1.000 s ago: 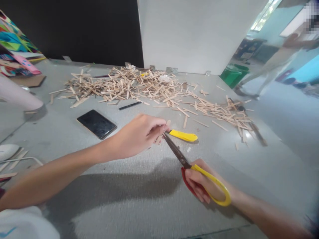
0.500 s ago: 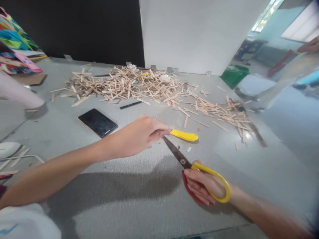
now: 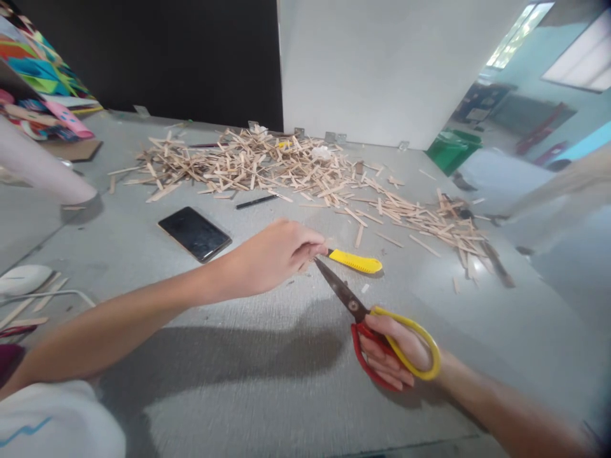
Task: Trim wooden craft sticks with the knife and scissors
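My right hand (image 3: pixel 394 356) is wrapped through the handles of a pair of scissors (image 3: pixel 353 305), one handle yellow and one red. The dark blades look closed or nearly so, and their tips point at the fingertips of my left hand (image 3: pixel 286 254). Those left fingers are pinched together; whatever is between them is hidden. Just beyond them a yellow box cutter (image 3: pixel 357 261) lies on the grey table (image 3: pixel 267 394), its near end by my left fingertips. A small pale scrap (image 3: pixel 365 288) rests between the box cutter and the scissors.
Thin wooden sticks (image 3: pixel 267 162) are heaped along the back, trailing right. A phone (image 3: pixel 195 233) and a black pen (image 3: pixel 256 201) lie left of centre. A white mouse (image 3: pixel 25 278) is at far left. Black and white panels (image 3: pixel 372 70) stand behind; a green bin (image 3: pixel 453 151) is beyond.
The view has shifted slightly, so the table items appear a little farther right. Both hands keep nearly the same pose. At the right edge, a blurred person has moved.
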Action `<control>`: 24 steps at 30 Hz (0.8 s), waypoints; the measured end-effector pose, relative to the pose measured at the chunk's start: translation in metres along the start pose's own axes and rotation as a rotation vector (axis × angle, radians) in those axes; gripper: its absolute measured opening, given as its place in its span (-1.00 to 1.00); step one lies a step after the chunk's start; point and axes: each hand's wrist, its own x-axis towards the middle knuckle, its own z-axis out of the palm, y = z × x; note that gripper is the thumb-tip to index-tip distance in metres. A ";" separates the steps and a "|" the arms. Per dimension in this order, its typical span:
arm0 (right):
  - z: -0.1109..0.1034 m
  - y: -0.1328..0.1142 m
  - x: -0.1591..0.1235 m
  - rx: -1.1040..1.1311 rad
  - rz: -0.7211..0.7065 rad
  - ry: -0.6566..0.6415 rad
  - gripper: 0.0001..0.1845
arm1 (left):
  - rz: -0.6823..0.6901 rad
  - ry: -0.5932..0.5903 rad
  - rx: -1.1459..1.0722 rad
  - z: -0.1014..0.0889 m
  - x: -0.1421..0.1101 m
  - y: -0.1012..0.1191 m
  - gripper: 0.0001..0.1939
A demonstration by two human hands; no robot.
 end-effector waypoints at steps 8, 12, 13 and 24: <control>-0.003 0.001 -0.002 -0.122 -0.020 0.048 -0.25 | -0.026 0.019 -0.034 -0.002 0.001 -0.003 -0.63; -0.003 0.002 -0.002 -0.146 -0.031 0.060 -0.25 | -0.040 0.023 -0.023 -0.003 0.001 0.000 -0.62; -0.003 0.002 -0.002 -0.149 -0.036 0.062 -0.25 | -0.043 0.012 -0.027 -0.003 0.001 0.001 -0.63; -0.005 0.004 -0.005 -0.242 -0.016 0.073 -0.27 | -0.071 -0.069 -0.060 -0.004 0.001 0.006 -0.62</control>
